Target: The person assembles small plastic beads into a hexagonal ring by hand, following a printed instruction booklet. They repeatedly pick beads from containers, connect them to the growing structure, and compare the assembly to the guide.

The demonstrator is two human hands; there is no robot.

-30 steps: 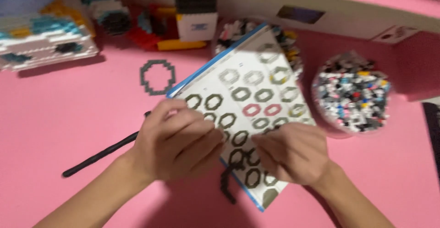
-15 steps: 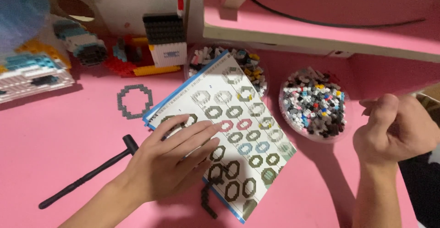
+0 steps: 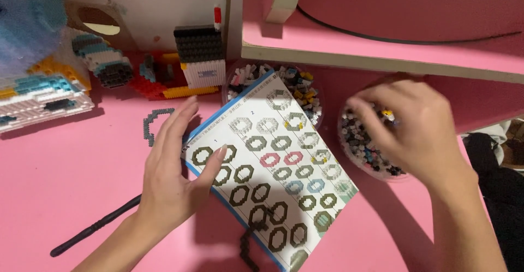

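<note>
Pressing down on the instruction sheet [image 3: 273, 168], the left hand [image 3: 174, 168] lies flat with its fingers spread, thumb tip on the sheet's left corner and the palm overhanging its blue left edge onto the pink worktop [image 3: 65, 184]. The sheet sits tilted, its far corner riding over the rim of a bowl of mixed small bricks [image 3: 305, 94], its near corner running off toward the bottom of the view. Over on the right, the right hand [image 3: 409, 135] hovers in a second bowl of bricks [image 3: 363, 146], fingers curled down into the pieces; it is blurred, so I cannot tell whether it pinches anything. That bowl sits just beside the sheet's right edge, tight room there. A dark brick ring [image 3: 155, 122] lies just left of the left hand's fingertips. A black stick tool [image 3: 93, 231] lies nearer, running out from under the left wrist. A short dark brick chain [image 3: 250, 244] lies on the sheet's near edge. Far left, built brick models [image 3: 41, 100] crowd the back. A pink shelf [image 3: 382, 31] overhangs the far right side. Open pink worktop spreads left and near.
</note>
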